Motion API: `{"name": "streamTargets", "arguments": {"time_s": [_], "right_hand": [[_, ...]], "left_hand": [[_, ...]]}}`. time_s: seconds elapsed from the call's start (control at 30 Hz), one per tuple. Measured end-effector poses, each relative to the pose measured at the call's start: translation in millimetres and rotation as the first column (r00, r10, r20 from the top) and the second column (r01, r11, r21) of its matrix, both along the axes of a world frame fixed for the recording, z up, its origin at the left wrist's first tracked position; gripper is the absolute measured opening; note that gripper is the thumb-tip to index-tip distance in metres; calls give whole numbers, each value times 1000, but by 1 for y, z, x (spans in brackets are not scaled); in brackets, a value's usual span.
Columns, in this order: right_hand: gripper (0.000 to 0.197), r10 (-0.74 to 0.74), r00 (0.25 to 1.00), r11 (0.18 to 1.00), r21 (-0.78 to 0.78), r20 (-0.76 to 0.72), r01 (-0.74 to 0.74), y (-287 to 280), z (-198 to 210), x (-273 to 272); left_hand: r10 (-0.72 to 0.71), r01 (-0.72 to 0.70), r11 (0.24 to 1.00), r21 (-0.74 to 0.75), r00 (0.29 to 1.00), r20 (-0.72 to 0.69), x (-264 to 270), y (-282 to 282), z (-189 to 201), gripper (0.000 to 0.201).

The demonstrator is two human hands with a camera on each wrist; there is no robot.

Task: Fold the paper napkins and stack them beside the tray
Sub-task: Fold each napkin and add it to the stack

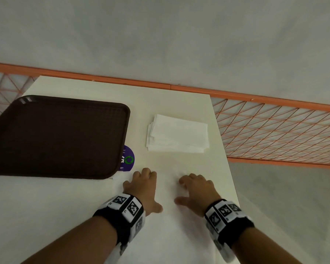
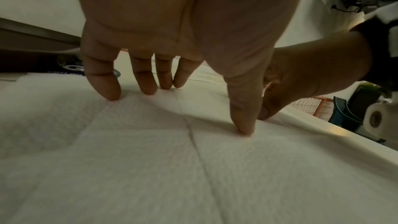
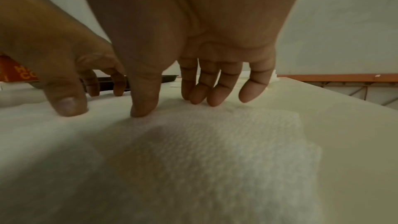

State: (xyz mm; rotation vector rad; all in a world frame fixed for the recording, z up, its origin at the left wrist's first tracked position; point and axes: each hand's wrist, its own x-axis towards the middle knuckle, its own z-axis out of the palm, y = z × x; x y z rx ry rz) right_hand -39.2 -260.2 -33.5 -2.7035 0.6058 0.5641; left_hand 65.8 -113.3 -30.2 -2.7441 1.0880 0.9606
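Note:
A white paper napkin (image 1: 168, 221) lies spread flat on the near part of the white table (image 1: 107, 88). My left hand (image 1: 141, 185) and right hand (image 1: 194, 189) rest side by side on its far part, fingers spread and tips pressing down. The left wrist view shows that napkin (image 2: 150, 168) with its crease lines under my left hand (image 2: 172, 77). In the right wrist view my right hand (image 3: 193, 83) presses the napkin (image 3: 204, 151), whose right edge shows. A stack of folded napkins (image 1: 177, 133) lies beyond my hands, right of the dark brown tray (image 1: 55, 136).
A purple round sticker (image 1: 128, 159) peeks out from under the tray's near right corner. An orange lattice railing (image 1: 274, 130) runs behind and right of the table. The table's right edge is close to my right wrist. A paper roll (image 2: 375, 120) stands off the table.

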Motion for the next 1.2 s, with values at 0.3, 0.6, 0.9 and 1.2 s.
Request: {"name": "streamTargets", "arguments": {"time_s": [0.3,0.6,0.9,1.2], "right_hand": [[23,57,998,998,0,30,-57,12,8,0],[17,7,989,992,126,151,-26,4,23,-10],[51,-653,714,693,581,255,427,-9,19,-54],[66,-772,636,406,756,-18,514,22,2,-62]], "left_hand": [[76,-76,994,-76,997,4,-6,3,-3,78],[328,-450,803,-391,881,-340,-1,21,3,46],[259,-670,594,-446,683,-683,11,41,12,46],[286,-907,289,-306,387,-877,8,47,25,20]]}}
